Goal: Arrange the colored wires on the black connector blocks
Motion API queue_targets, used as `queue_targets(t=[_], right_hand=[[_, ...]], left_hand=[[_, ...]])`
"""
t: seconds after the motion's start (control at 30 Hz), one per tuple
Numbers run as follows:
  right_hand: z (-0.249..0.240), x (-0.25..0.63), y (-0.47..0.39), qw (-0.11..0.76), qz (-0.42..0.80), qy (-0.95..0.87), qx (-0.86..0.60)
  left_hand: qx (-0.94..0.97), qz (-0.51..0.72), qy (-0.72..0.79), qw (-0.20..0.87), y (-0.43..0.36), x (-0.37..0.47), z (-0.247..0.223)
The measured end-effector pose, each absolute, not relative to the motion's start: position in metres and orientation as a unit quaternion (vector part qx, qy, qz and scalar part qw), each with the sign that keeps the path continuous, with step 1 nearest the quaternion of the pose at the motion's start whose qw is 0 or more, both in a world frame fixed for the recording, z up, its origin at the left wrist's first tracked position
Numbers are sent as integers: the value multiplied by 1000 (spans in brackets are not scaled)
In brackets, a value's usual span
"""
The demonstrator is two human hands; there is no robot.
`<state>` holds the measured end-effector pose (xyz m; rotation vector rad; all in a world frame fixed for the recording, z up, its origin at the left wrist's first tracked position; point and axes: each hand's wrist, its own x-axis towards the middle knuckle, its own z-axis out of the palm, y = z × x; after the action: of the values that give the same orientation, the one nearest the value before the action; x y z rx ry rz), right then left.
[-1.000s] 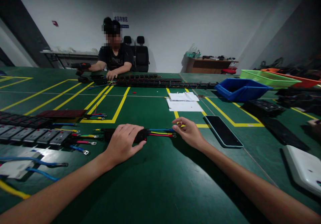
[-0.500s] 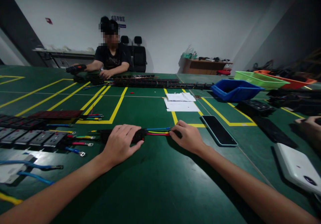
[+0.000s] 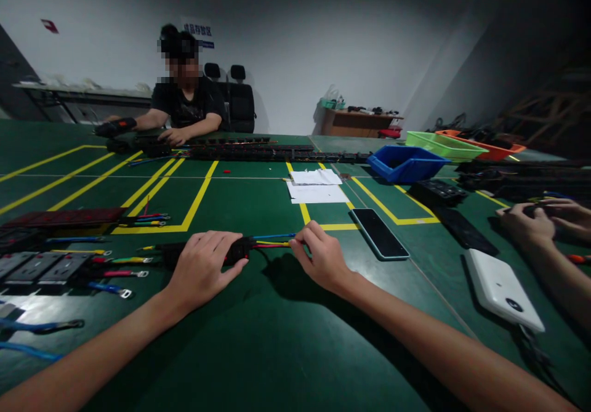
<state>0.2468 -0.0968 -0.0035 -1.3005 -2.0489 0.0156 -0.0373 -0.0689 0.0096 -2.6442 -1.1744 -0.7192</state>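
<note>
My left hand point(image 3: 207, 264) is closed over a black socket module point(image 3: 239, 250) lying on the green table, with the thumb along its near side. Blue, yellow and red wires point(image 3: 271, 243) run out of the module's right end. At their far ends, my right hand point(image 3: 322, 257) pinches with thumb and fingertips; the exact wire ends are hidden by the fingers. A short yellow-green lead point(image 3: 151, 248) sticks out at the module's left end.
Left lie more socket modules point(image 3: 62, 268) with lugged leads. On the right are a phone point(image 3: 379, 233), a white device point(image 3: 503, 289) and another person's hands point(image 3: 530, 224). Papers point(image 3: 317, 187) and a blue bin point(image 3: 406, 163) lie farther back. A co-worker point(image 3: 187, 104) sits opposite with a power drill point(image 3: 115, 127).
The view has swung to the right, bringing the neighbour's hands further into sight. My left hand keeps its hold on the module; my right fingers stay at the wire ends, slightly turned.
</note>
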Motion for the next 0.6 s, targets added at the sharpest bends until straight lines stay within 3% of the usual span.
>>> queue_targets(t=[0.2, 0.33, 0.5, 0.6], right_hand=[[-1, 243, -105, 333, -15, -818, -468], [-7, 254, -88, 330, -18, -766, -551], [-18, 267, -66, 243, 27, -759, -604], [-20, 268, -64, 254, 34, -750, -609]], left_hand=[[-884, -244, -390, 79, -68, -37, 8], [-885, -241, -391, 78, -68, -37, 9], [-883, -247, -394, 70, -68, -37, 10], [-883, -245, -395, 70, -69, -37, 9]])
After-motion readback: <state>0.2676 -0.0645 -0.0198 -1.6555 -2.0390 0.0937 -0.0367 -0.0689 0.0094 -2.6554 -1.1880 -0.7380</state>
